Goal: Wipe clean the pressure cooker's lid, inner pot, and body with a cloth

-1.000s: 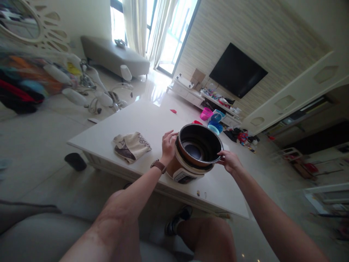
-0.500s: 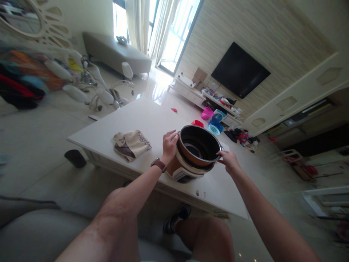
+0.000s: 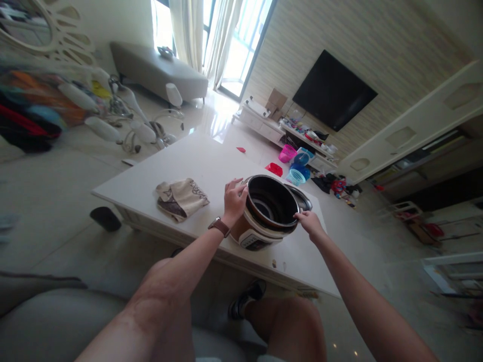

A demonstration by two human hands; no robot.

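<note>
A dark inner pot (image 3: 272, 205) sits mostly down inside the brown and white electric cooker (image 3: 241, 232), its metal rim a little above the cooker's top edge. My left hand (image 3: 234, 202) holds the pot's rim on the left, fingers bent over it. On the right, my right hand (image 3: 310, 222) pinches the rim between thumb and fingers. Behind the pot, a round lid (image 3: 304, 198) is partly hidden by it. To the left of the cooker lies a folded beige and brown cloth (image 3: 183, 198).
The cooker stands near the front edge of a white table (image 3: 211, 161). A red basket (image 3: 274, 169) and a light blue basket (image 3: 296, 176) are beyond the far edge. Small bits lie in front of the cooker. A dark bin (image 3: 105, 218) stands on the floor at left.
The inner pot has gone down and slightly left into the cooker, with both hands on its rim. My right hand has shifted left. The lid behind shows more.
</note>
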